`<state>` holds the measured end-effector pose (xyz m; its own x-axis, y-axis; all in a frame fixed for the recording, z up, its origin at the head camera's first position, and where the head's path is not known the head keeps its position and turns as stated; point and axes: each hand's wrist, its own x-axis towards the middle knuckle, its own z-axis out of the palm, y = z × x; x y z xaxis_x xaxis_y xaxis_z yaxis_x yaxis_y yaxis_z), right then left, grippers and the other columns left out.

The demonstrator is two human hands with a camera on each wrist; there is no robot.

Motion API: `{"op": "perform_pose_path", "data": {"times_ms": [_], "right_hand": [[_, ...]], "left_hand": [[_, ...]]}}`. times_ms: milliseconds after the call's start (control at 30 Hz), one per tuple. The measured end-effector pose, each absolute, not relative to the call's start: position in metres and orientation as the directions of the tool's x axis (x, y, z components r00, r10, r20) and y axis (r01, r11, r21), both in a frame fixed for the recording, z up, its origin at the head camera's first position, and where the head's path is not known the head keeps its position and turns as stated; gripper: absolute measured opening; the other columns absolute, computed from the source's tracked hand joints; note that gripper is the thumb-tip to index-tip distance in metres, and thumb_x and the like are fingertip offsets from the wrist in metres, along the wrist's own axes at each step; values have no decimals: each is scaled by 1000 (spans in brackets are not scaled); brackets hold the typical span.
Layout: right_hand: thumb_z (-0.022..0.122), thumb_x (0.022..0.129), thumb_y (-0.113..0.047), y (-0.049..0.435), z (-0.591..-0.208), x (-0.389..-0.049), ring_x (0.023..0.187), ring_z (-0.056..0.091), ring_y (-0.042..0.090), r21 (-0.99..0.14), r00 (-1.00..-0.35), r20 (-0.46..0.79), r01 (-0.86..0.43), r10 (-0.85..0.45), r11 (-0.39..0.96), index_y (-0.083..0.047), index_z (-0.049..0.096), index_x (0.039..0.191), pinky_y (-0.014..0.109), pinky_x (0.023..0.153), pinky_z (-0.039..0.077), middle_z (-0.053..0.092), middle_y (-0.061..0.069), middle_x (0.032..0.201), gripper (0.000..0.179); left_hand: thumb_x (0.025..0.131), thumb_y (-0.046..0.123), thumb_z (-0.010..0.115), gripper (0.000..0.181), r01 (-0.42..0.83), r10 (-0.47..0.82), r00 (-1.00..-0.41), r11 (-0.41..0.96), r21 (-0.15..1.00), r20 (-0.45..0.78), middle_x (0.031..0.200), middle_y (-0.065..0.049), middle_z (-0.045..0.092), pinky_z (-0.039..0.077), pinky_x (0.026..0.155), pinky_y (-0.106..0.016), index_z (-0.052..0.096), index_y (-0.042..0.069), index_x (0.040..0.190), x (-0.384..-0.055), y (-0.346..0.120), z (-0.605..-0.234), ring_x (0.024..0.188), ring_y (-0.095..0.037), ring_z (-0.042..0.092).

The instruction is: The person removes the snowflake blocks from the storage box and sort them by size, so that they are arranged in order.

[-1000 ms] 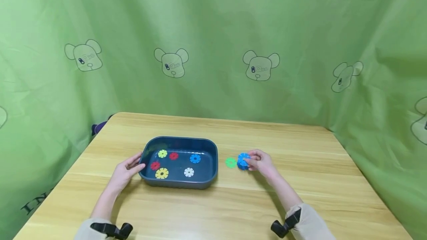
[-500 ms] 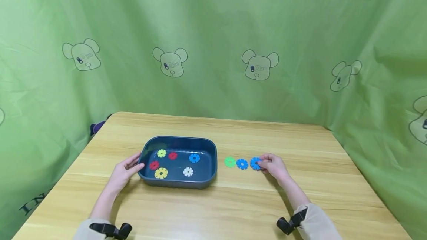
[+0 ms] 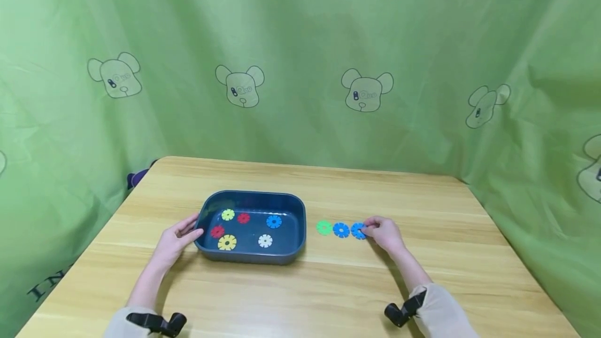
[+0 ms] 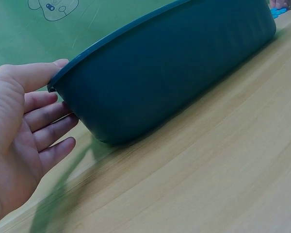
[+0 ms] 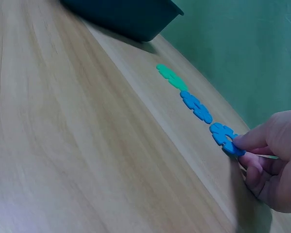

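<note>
On your desk [image 3: 291,301], the green snowflake disc [image 3: 320,229] and middle blue disc [image 3: 336,230] seem placed, fingers of your right hand [image 3: 385,232] pinch the end blue disc [image 3: 355,231], your left hand [image 3: 171,243] grips the tray [image 3: 249,258], where six discs [image 3: 269,221] remain.

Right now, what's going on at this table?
A person's right hand pinches a blue notched disc at the right end of a short row on the wooden table; a second blue disc and a green disc lie between it and a dark blue basin. The left hand holds the basin's left rim. Six more discs lie inside, two of them red.
</note>
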<state>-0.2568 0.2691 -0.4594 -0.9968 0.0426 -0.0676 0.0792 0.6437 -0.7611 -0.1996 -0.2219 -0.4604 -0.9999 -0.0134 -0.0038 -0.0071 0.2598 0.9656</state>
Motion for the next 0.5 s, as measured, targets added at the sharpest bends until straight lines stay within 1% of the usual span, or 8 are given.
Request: {"op": "perform_pose_path", "data": {"times_ms": [300,500], "right_hand": [[65,82,-5,269,-461,-258,71,56,19,-767,-997,-44,77,67,637,7,61,101,28,59,48,62,12,86,22],[65,83,-5,271,-462,-257,73,56,20,-784,-997,-40,71,65,617,7,61,102,27,61,49,62,12,88,23]], "left_hand": [[92,17,59,57,-17,-18,-1000,241,970,-13,138,-24,40,33,86,-6,36,-4,140,-200,-222,-459,127,-32,39],[91,16,60,56,-11,-21,-1000,219,976,-6,137,-24,42,34,86,-6,37,-4,139,-199,-221,-458,126,-32,40]]}}
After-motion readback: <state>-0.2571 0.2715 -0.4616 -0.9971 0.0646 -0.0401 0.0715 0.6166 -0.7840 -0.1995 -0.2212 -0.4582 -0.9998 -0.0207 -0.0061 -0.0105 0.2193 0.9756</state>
